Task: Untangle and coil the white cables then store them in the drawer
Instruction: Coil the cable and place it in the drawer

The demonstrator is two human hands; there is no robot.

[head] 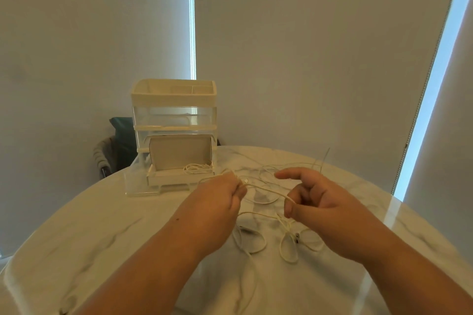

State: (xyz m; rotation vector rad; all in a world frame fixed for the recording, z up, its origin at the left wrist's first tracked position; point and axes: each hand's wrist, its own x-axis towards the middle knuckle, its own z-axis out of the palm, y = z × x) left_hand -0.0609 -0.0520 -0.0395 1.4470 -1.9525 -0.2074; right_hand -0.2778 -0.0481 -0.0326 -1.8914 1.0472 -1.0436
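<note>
a: what's the room like?
b: pale roller blinds [307, 46] behind a round, glossy surface [102, 225] with grey marble veining.
a: and the white cables [288, 250]?
b: thin, loosely tangled on the surface, under both hands. the left hand [220, 199] has its fingers pinched on one end, and the right hand [314, 197] has its fingers curled round a strand. another coil [197, 168] lies in the open clear plastic drawer [135, 186].

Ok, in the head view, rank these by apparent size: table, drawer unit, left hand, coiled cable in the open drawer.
1. table
2. drawer unit
3. left hand, which looks bigger because it is near the camera
4. coiled cable
</note>
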